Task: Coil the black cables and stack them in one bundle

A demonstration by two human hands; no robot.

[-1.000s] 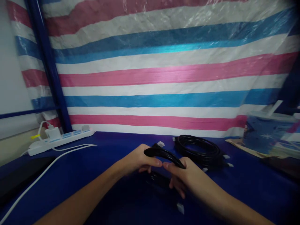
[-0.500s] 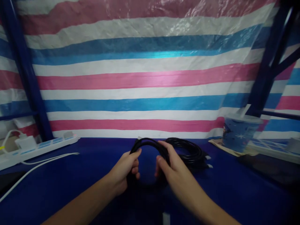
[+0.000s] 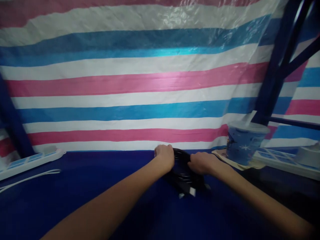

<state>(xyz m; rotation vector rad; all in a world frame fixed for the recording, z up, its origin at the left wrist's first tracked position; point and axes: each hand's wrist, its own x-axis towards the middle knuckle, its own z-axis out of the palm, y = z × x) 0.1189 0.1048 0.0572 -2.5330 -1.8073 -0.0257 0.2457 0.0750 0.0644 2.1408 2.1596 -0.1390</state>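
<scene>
Black coiled cables [image 3: 183, 176] lie bunched on the blue tabletop, with pale flat plugs [image 3: 192, 191] sticking out toward me. My left hand [image 3: 165, 158] is closed over the far left side of the bundle, knuckles up. On the right, my right hand [image 3: 202, 163] grips the other side with its fingers curled under. The coils overlap, so I cannot tell which loops belong to which cable. Both sets of fingertips are mostly hidden.
A blue-patterned cup [image 3: 246, 143] with a straw stands on a brown napkin [image 3: 256, 164] to the right. Power strips [image 3: 35, 161] lie at both sides, with a white cable [image 3: 37, 176] at left. A striped plastic sheet [image 3: 125, 110] hangs behind the table [image 3: 112, 166].
Both hands have moved right, bringing the held cable coil to the one lying on the table. The two coils now overlap. My view has turned right.
</scene>
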